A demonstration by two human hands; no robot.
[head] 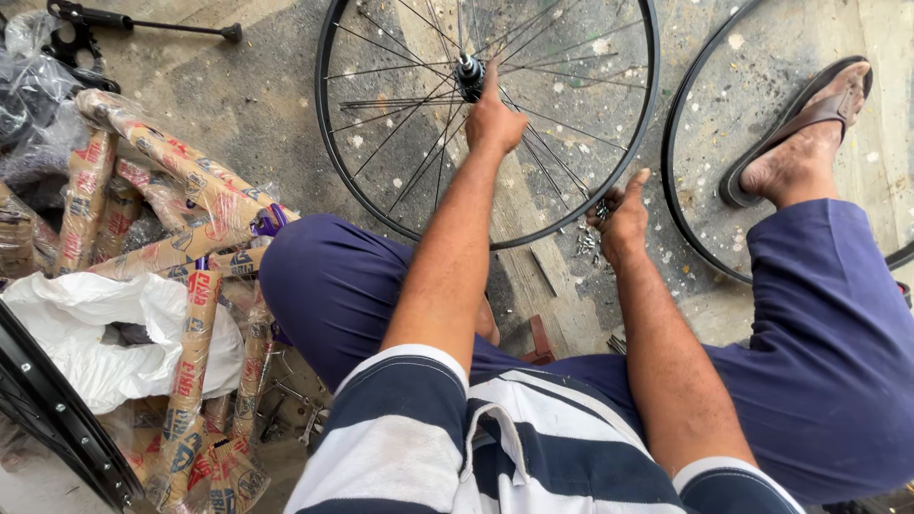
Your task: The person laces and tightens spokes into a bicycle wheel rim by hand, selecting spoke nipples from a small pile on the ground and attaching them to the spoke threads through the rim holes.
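Observation:
A black spoked bicycle wheel (328, 143) lies flat on the concrete floor in front of me. My left hand (493, 122) reaches to its centre, fingers closed at the hub (468, 69) with the index finger stretched up beside it. My right hand (619, 221) grips the rim at its lower right, thumb lying along the rim, fingers pinched where small metal bits (586, 243) lie. I sit with knees apart in blue trousers and a striped shirt.
A second black rim (678, 205) lies at the right, with my sandalled foot (795, 143) inside it. Paper-wrapped bicycle frame tubes (181, 247) and a white plastic bag (86, 343) are piled at the left. Another black rim (57, 419) crosses the lower left.

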